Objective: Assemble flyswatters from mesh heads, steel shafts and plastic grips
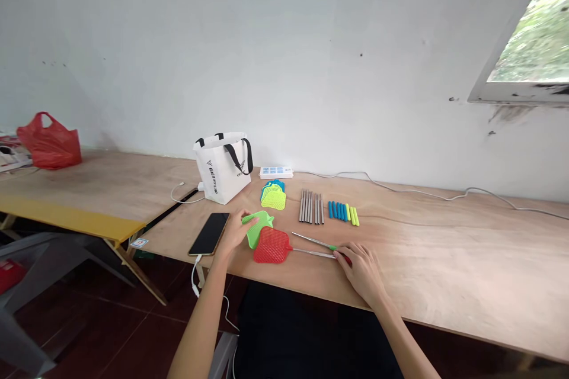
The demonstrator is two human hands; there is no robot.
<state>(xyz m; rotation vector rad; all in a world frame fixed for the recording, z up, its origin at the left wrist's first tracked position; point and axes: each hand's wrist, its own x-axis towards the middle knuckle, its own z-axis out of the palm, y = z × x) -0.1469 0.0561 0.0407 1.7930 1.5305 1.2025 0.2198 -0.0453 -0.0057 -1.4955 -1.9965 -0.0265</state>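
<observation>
The left hand (237,230) pinches the green mesh head (260,227) at left, the right hand (361,267) holds the green-handled rod (313,240) beside the nearer red swatter (272,246) — best keep the rod's tip aligned with the head's neck.

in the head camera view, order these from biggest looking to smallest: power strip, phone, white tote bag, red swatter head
1. White tote bag, clearly largest.
2. Red swatter head and phone, too alike to rank.
3. Power strip, smallest, though it sits farther back.
</observation>
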